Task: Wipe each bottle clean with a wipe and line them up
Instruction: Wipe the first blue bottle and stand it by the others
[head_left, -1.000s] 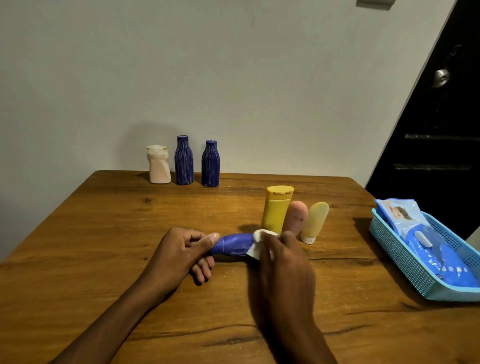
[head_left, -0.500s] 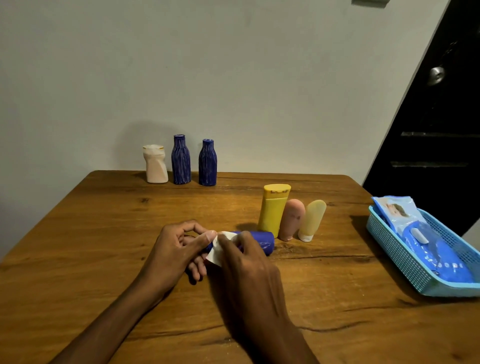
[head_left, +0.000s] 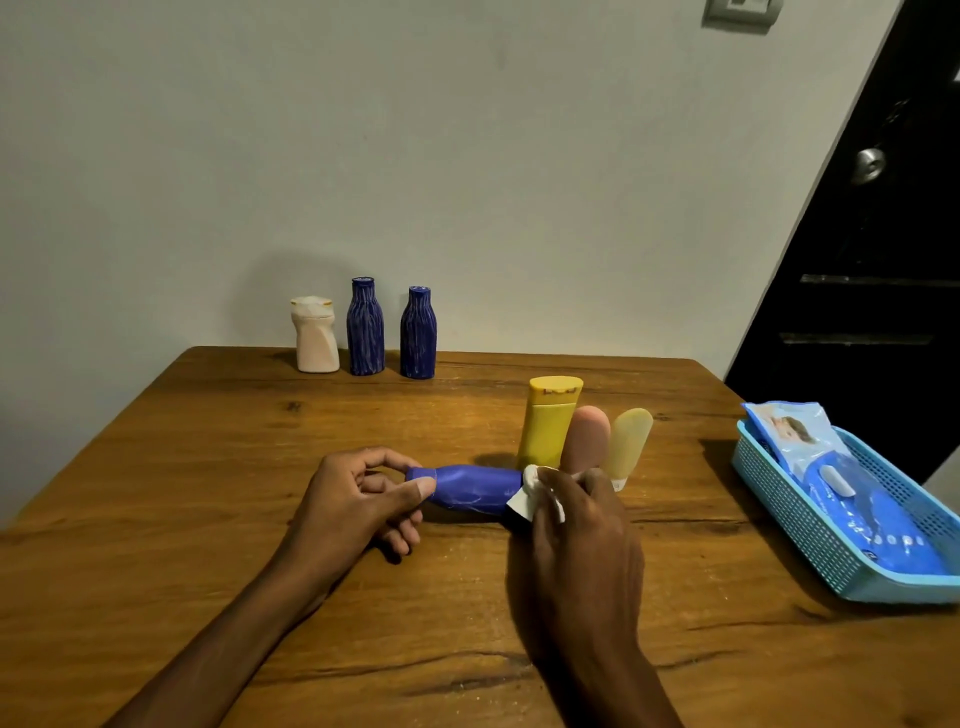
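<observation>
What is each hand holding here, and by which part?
The left hand pinches the blue bottle by its narrow neck end. The right hand holds a white wipe against the bottle's other end.

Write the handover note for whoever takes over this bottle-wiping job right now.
Left hand grips the neck of the blue bottle, held sideways low over the table.
Right hand presses the wipe around its other end.
Row at the back: white bottle, two dark blue bottles.
Waiting mid-table: yellow bottle, pink tube, cream tube.
Wipe pack lies in the basket.
Left: finish this one, then the other three.
</observation>
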